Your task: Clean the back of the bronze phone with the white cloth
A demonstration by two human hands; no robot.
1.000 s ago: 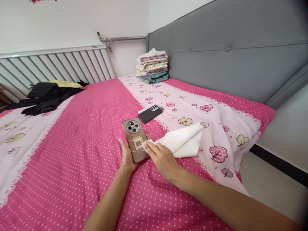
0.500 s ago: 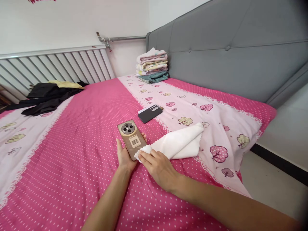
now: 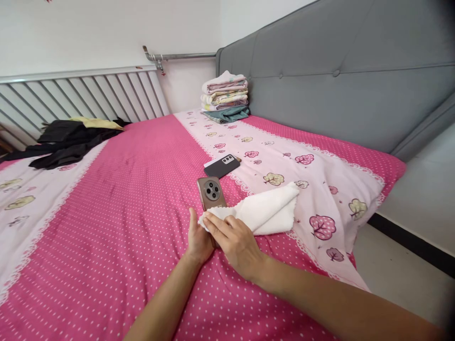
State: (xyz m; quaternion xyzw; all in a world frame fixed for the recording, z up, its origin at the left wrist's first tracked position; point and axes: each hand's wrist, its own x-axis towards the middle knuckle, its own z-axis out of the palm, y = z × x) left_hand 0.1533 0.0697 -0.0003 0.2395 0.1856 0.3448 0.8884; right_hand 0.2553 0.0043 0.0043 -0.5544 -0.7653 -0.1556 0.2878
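Observation:
A gold-brown smartphone [image 3: 207,201] with a round camera module is held by my left hand [image 3: 199,241], its back facing up and its body tilted to one side. The thumb of that hand points up along the phone's left edge; the other fingers are hidden beneath. My right hand [image 3: 237,244] presses a white cloth [image 3: 265,208] onto the lower part of the phone, its fingers bent over the cloth's scalloped end. The rest of the cloth trails across the bed to the right. Cloth and fingers cover the phone's lower half.
Beyond the held phone lies a black phone [image 3: 222,166] on something white. Folded towels or clothes [image 3: 225,97] are stacked by the grey headboard [image 3: 320,71]. Dark clothes [image 3: 71,139] lie at the left near a white radiator [image 3: 88,97]. A pink patterned bedsheet [image 3: 142,199] spreads underneath.
My left hand has shifted right and turned the phone onto a steeper tilt. My right hand with the cloth has moved slightly, now covering the white label on the phone's back.

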